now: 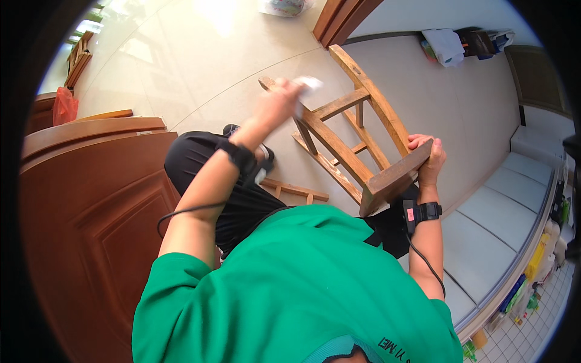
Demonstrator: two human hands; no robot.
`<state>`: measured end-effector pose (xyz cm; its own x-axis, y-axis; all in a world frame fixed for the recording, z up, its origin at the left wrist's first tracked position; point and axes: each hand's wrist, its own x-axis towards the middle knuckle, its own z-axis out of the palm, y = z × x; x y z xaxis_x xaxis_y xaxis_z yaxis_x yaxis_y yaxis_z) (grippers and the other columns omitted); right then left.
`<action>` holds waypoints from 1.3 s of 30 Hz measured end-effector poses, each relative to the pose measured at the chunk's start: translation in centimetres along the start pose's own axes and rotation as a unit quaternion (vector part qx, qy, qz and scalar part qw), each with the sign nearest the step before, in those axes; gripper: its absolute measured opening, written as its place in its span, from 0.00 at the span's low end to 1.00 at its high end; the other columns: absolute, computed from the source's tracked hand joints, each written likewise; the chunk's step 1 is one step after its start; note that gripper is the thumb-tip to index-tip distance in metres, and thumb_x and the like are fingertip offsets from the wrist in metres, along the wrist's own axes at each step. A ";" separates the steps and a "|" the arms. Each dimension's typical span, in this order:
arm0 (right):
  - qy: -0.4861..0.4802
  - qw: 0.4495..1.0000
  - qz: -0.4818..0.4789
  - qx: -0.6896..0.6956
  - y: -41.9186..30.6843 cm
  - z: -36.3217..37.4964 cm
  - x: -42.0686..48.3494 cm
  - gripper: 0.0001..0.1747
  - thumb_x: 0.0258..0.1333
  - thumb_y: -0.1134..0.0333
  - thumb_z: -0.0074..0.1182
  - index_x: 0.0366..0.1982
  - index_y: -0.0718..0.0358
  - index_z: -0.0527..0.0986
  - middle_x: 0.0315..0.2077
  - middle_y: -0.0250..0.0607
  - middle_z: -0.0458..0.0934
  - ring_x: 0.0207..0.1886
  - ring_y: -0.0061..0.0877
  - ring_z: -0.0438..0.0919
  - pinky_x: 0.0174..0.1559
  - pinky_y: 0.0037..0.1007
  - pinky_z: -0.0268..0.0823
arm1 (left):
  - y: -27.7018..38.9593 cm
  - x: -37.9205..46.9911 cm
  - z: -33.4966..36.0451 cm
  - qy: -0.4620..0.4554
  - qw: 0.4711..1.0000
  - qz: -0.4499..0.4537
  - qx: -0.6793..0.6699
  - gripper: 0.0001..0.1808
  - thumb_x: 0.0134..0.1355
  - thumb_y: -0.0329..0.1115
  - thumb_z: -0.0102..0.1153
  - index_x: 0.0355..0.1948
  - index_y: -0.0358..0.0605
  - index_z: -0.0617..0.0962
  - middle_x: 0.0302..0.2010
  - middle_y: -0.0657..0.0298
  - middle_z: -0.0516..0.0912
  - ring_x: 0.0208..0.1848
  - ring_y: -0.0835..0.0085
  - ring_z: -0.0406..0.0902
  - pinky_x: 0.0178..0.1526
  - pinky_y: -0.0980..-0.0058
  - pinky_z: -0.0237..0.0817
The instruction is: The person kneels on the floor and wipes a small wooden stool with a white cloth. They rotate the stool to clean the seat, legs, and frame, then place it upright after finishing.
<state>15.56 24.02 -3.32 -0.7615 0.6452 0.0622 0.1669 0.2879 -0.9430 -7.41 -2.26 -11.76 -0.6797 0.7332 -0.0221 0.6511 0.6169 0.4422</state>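
A wooden stool (338, 156) is held tilted in front of me, its legs and rungs pointing away and its dark seat edge (399, 172) near my body. My right hand (426, 156) grips that seat at its right end. My left hand (277, 104), slightly blurred, is closed on a white cloth or tissue (309, 85) by the far end of one leg. Motion blur hides exactly how the white piece meets the wood.
A slatted wooden piece (295, 188) lies on the floor under the stool. Left stands a brown panelled wooden door or cabinet (131, 227), with a red plastic bag (65, 106) beyond. Pale cabinets (494, 213) line the right. Bags (445, 47) sit by the far wall; a door frame (338, 22) rises ahead.
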 end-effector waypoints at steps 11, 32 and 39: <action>-0.005 1.000 -0.010 0.006 0.4 -0.3 0.2 0.31 0.65 0.53 0.33 0.18 0.68 0.75 0.21 0.42 0.78 0.33 0.32 0.78 0.42 0.31 0.68 | -4.9 -1.7 -0.2 -0.100 0.990 -0.065 -0.070 0.23 0.57 0.20 0.47 0.52 0.55 0.78 0.46 0.52 0.76 0.40 0.57 0.79 0.44 0.65 0.72; -0.022 1.000 -0.006 0.019 1.3 -0.6 -0.2 0.29 0.62 0.51 0.35 0.16 0.66 0.70 0.21 0.42 0.76 0.36 0.35 0.76 0.44 0.36 0.67 | 4.5 2.6 0.7 -0.117 0.956 0.269 0.009 0.24 0.53 0.23 0.55 0.50 0.63 0.80 0.42 0.61 0.75 0.45 0.63 0.77 0.44 0.68 0.73; -0.040 0.997 -0.041 0.057 1.9 -0.6 -0.3 0.24 0.61 0.59 0.36 0.18 0.68 0.73 0.22 0.42 0.77 0.34 0.31 0.77 0.42 0.32 0.68 | 1.2 -0.4 -0.6 -0.114 0.956 0.254 -0.089 0.21 0.56 0.23 0.55 0.48 0.61 0.82 0.47 0.63 0.78 0.42 0.60 0.80 0.45 0.69 0.75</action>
<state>16.42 24.78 -4.91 -0.8182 0.5625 0.1191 0.0329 0.2526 -0.9670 -6.53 -1.99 -10.64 -0.1868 0.9811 0.0502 0.7958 0.1212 0.5934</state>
